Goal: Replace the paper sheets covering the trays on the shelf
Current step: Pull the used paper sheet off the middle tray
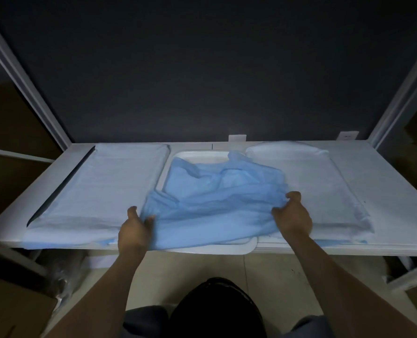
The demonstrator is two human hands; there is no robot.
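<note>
On the shelf [385, 167], middle tray [197, 153]: one blue sheet [214, 203], crumpled, lying partly over it. Left hand [134, 231] and right hand [292, 217] each pinch a near corner, fingers curled, probably to pull it taut. Left sheet [105, 186] and right sheet [324, 186]: flat over neighbouring trays.

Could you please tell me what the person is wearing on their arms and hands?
Nothing that shows: the left hand and right hand are bare, with no gloves, rings or watch visible. The left forearm and right forearm show no sleeves down to the picture's lower edge.
</note>
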